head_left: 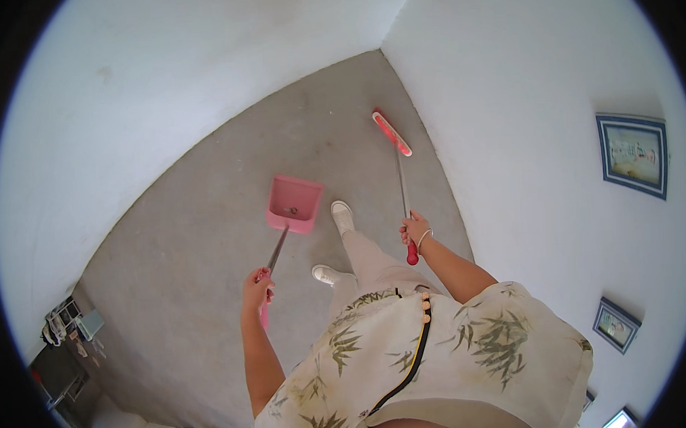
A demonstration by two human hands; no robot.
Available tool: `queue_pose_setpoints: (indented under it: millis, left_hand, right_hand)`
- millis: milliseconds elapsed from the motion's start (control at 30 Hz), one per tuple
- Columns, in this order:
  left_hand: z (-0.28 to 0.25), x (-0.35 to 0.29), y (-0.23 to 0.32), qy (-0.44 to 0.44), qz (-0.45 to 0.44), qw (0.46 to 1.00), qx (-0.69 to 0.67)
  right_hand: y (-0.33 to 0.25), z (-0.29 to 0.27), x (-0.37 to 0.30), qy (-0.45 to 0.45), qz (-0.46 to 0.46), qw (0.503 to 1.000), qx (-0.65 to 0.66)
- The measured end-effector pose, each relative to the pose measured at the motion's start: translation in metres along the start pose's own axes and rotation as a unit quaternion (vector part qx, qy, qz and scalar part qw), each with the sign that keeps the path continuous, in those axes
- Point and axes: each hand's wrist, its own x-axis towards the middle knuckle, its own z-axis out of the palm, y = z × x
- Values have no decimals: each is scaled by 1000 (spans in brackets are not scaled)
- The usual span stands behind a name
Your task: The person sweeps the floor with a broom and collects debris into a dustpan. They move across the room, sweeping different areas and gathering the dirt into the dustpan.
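Observation:
My left hand [259, 287] is closed round the pink grip of a long-handled dustpan. The pink pan [295, 195] is ahead of my feet, with a small dark clump of debris [291, 210] inside it. My right hand [415, 228] grips the metal handle of a broom just above its red end. That broom's head [392, 133], red with a pale edge, is farther off to the right, near the foot of the right wall. Pan and broom head are well apart.
Grey floor [206, 243] runs to white walls meeting in a far corner. Framed pictures [634, 155] hang on the right wall. A small rack with hanging items [72, 321] stands at the left. Furniture and small objects lie at the lower left. My white shoes [342, 216] are between the tools.

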Motion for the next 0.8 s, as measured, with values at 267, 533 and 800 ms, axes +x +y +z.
queue_pose_setpoints:
  millis: [267, 533, 800]
  left_hand:
    - [4, -8, -15, -9, 23, 999, -29]
    - [-11, -42, -61, 24, 26, 996, -82]
    - [-45, -38, -80, 26, 50, 991, -119]
  right_hand:
    - [-17, 30, 131, -64, 22, 994, 80]
    - [57, 234, 49, -185, -31, 971, -147]
    - [18, 209, -1, -311, 91, 936, 140]
